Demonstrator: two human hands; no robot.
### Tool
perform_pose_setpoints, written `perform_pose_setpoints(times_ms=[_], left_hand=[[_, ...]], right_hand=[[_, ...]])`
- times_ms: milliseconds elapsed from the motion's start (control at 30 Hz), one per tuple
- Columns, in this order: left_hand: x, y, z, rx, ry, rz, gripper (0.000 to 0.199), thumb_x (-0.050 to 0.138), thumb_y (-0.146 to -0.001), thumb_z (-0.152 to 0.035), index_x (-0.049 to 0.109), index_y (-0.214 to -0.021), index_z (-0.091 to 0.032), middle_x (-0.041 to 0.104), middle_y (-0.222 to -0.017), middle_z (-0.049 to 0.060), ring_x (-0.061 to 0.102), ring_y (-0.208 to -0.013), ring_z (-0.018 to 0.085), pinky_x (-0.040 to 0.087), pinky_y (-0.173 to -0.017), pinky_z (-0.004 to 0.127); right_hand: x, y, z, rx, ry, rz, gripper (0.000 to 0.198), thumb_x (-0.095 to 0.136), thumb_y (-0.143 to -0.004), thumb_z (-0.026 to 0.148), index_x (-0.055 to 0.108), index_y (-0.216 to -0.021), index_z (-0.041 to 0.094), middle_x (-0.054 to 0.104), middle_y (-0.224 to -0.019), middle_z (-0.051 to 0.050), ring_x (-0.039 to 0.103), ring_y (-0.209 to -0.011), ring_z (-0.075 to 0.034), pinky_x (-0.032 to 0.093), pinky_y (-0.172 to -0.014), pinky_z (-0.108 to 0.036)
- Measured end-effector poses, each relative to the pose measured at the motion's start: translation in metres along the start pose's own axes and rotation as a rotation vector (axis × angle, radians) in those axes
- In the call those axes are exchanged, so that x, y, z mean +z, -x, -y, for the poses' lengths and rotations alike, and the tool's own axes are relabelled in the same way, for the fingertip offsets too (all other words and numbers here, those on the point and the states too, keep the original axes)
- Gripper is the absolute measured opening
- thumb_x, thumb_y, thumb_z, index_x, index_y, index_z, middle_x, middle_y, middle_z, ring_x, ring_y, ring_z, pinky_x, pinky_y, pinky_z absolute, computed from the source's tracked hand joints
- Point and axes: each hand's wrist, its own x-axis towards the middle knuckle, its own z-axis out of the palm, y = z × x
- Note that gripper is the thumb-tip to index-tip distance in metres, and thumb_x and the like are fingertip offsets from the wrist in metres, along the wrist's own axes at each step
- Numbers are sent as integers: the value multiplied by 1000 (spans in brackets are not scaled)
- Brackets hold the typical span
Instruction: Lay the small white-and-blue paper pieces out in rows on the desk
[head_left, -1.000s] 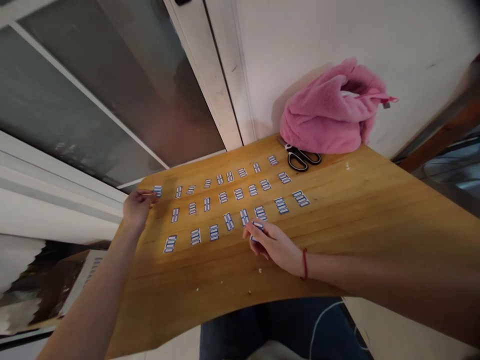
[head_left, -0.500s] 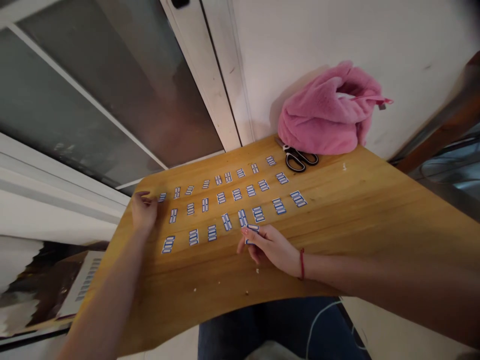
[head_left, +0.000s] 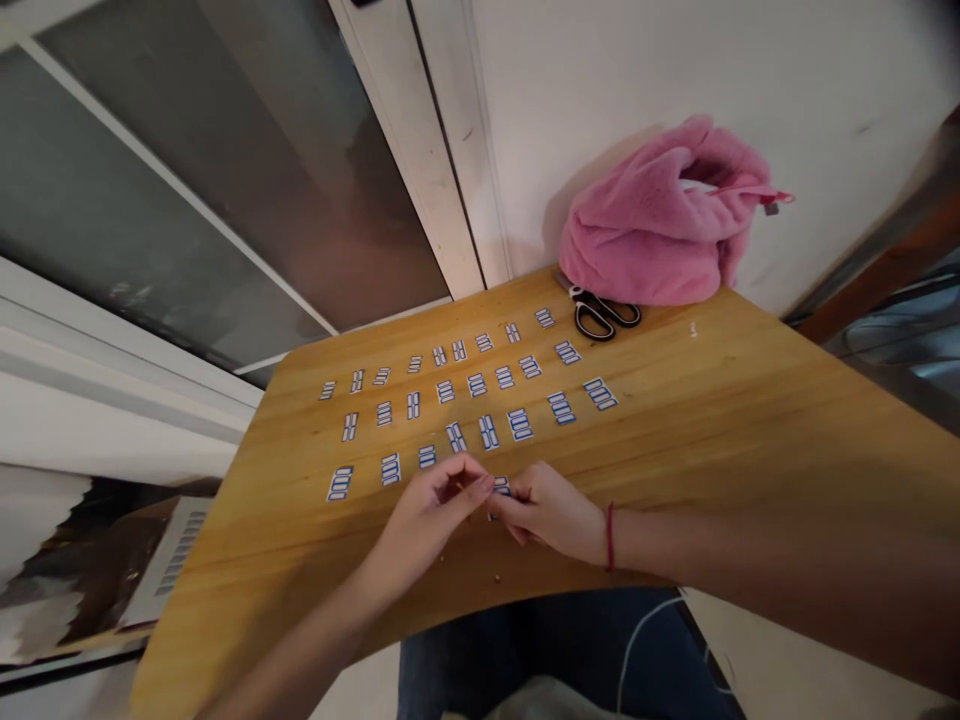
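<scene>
Near the front of the wooden table (head_left: pixel 675 420), my two hands meet. My right hand (head_left: pixel 553 510), with a red string on its wrist, is closed around a small white card with blue-outlined bars (head_left: pixel 501 486). The thumb and fingers hide part of that card. My left hand (head_left: pixel 431 505) is pinched at the card's left edge, touching or nearly touching the right thumb; whatever lies between its fingertips is hidden. Similar cards (head_left: pixel 520 425) lie flat in three rough rows beyond my hands, some with bars turned lengthwise.
Black-handled scissors (head_left: pixel 600 315) lie at the back of the table beside a pink plush bag (head_left: pixel 660 225) against the white wall. A glass-panelled door (head_left: pixel 300 180) borders the far left side. An open box (head_left: pixel 161 560) stands below the table's left edge.
My left hand has left the card at the far left end of the back row and come right and nearer, to my right hand. My right hand has shifted slightly, still holding its card.
</scene>
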Motion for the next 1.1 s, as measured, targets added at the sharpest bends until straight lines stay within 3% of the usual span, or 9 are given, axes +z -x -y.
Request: perform_pose_setpoints(times_ms=[100, 167, 400, 467, 533, 700, 900, 1000, 1100], left_hand=[[-12, -3, 8, 2, 21, -54, 25, 63, -72, -51, 60, -63, -28, 56, -62, 1, 51, -59, 17, 42, -57, 32], [-32, -7, 13, 2, -7, -146, 24, 63, -72, -51, 61, -65, -28, 58, -63, 1, 50, -57, 16, 43, -55, 32], [-162, -28, 62, 101, 4, -795, 26, 65, -67, -40, 63, -84, -21, 62, -78, 0, 52, -62, 12, 43, -54, 24], [-190, -33, 81, 72, -105, -850, 26, 63, -68, -38, 63, -86, -20, 63, -80, 1, 50, -60, 11, 42, -53, 23], [-208, -38, 99, -9, -300, -806, 26, 61, -71, -38, 64, -87, -18, 64, -79, 2, 53, -62, 13, 44, -57, 25], [-222, -47, 131, -50, -504, -778, 30, 65, -69, -34, 61, -95, -20, 64, -78, -1, 58, -71, 17, 47, -69, 29], [-222, -45, 135, -17, -658, -739, 33, 61, -73, -37, 60, -102, -20, 63, -87, 3, 58, -70, 18, 48, -70, 30], [-216, -41, 127, 29, -821, -890, 33, 54, -79, -37, 61, -105, -18, 61, -103, 9, 58, -81, 21, 48, -82, 36], [-215, -42, 118, 169, -956, -968, 33, 40, -88, -31, 58, -113, -18, 58, -117, 9, 54, -108, 25, 37, -101, 44]], right_hand=[[0, 1, 2, -61, 85, 5, 54, 51, -85, 54, 58, -51, 13, 49, -44, 1, 41, -42, -5, 25, -44, -19], [-1, 1, 4, -113, 149, 22, 47, 53, -85, 53, 63, -60, 14, 55, -52, 1, 43, -47, -6, 24, -46, -20], [-1, 2, 6, -106, 211, 5, 43, 45, -91, 45, 62, -65, 15, 54, -54, 3, 45, -51, -5, 25, -50, -20], [0, 2, 4, -95, 201, 4, 43, 45, -91, 46, 60, -65, 15, 52, -52, 3, 44, -50, -6, 24, -49, -20], [1, 3, 3, -101, 205, 1, 43, 44, -91, 45, 60, -64, 15, 52, -53, 2, 44, -50, -6, 24, -49, -20], [-1, 2, 5, -100, 177, -7, 43, 43, -92, 44, 61, -65, 15, 53, -54, 1, 45, -51, -7, 24, -50, -20], [-2, 1, 8, -75, 156, 5, 40, 46, -92, 40, 60, -65, 15, 52, -53, 1, 46, -51, -7, 26, -50, -20], [-2, 0, 7, -73, 152, 17, 41, 45, -92, 40, 59, -64, 15, 53, -54, 1, 46, -51, -7, 26, -50, -20], [-1, 0, 5, -58, 138, 35, 43, 42, -93, 42, 60, -66, 15, 51, -52, 1, 46, -50, -7, 28, -49, -20]])
